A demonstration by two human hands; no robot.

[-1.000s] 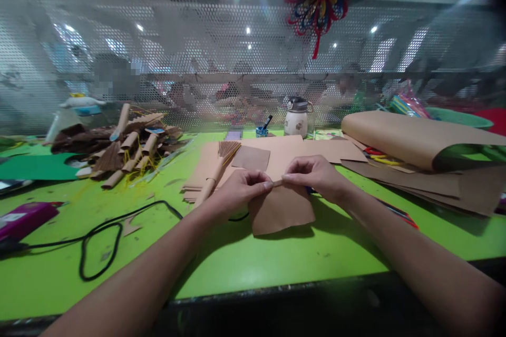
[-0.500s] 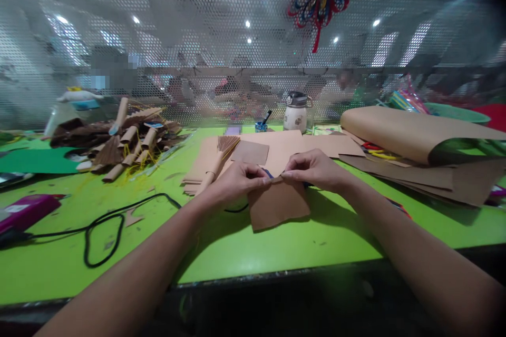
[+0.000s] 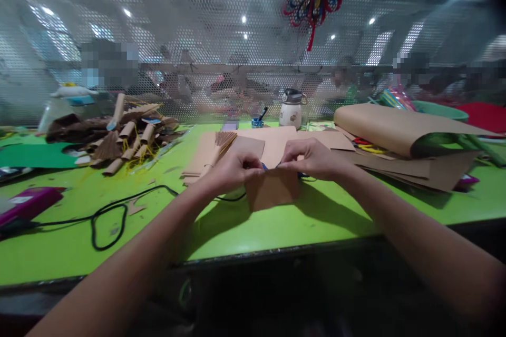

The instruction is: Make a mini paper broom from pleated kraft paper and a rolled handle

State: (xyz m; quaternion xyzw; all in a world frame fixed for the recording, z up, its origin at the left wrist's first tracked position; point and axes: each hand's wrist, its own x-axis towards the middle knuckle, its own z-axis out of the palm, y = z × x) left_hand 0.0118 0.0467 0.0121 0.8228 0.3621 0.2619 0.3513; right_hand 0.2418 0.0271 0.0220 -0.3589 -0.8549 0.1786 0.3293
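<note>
A small sheet of brown kraft paper point(image 3: 272, 192) hangs over the green table point(image 3: 276, 226) from its top edge. My left hand point(image 3: 231, 168) pinches that edge on the left and my right hand point(image 3: 310, 158) pinches it on the right, fingertips nearly meeting. Both hands are closed on the narrow fold at the top. Just behind them lies a finished pleated paper fan point(image 3: 221, 145) on a stack of cut kraft sheets point(image 3: 276, 139).
A pile of finished paper fans point(image 3: 118, 139) sits far left, a black cable point(image 3: 114, 216) loops across the front left, and a pink tool point(image 3: 26, 202) lies at the left edge. Large rolled kraft sheets point(image 3: 395, 131) fill the right. A white jar point(image 3: 290, 110) stands by the mesh screen.
Both hands have drawn closer together on the sheet's top edge, and the sheet shows shorter below them. The view has tilted down slightly.
</note>
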